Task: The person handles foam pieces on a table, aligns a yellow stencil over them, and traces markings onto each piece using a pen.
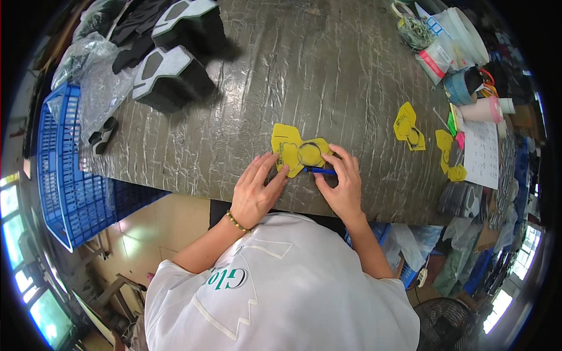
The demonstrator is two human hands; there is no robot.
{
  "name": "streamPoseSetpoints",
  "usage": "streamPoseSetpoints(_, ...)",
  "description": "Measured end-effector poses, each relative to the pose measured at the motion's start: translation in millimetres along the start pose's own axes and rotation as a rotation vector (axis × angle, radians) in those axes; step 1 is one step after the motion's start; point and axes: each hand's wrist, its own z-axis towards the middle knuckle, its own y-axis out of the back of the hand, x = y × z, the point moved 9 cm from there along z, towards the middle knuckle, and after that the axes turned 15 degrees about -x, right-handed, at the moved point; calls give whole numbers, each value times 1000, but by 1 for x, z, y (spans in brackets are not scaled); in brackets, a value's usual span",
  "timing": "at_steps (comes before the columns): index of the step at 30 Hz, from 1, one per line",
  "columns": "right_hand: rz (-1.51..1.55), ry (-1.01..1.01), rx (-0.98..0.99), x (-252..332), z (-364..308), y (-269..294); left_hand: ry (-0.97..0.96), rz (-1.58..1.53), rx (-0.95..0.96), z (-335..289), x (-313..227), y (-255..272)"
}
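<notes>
A yellow cut-out template (294,150) lies flat on the wrinkled grey table (304,70), near its front edge. My left hand (256,190) presses on the template's lower left part with spread fingers. My right hand (342,184) holds a blue pen (321,171) with its tip at the template's lower right edge. A dark round outline shows under the template's middle. A beaded bracelet is on my left wrist.
Two more yellow templates (409,127) (448,155) lie to the right, beside a sheet of paper (483,153). Tape rolls and plastic containers (462,35) crowd the far right. Stacks of black-and-white cut pieces (170,73) sit at the back left. A blue crate (67,175) stands left of the table.
</notes>
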Motion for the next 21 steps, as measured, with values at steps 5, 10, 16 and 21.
streamPoseSetpoints(5,-10,4,6,-1,-1,-1,-43,16,67,-5,2,-3)
streamPoseSetpoints(10,-11,-5,14,0,0,0,-52,8,82,-7,4,-2)
streamPoseSetpoints(16,-6,-13,11,0,0,0,-38,-15,72,-6,4,-1)
streamPoseSetpoints(21,-6,-14,10,-1,-1,-1,-45,-32,67,-5,5,2)
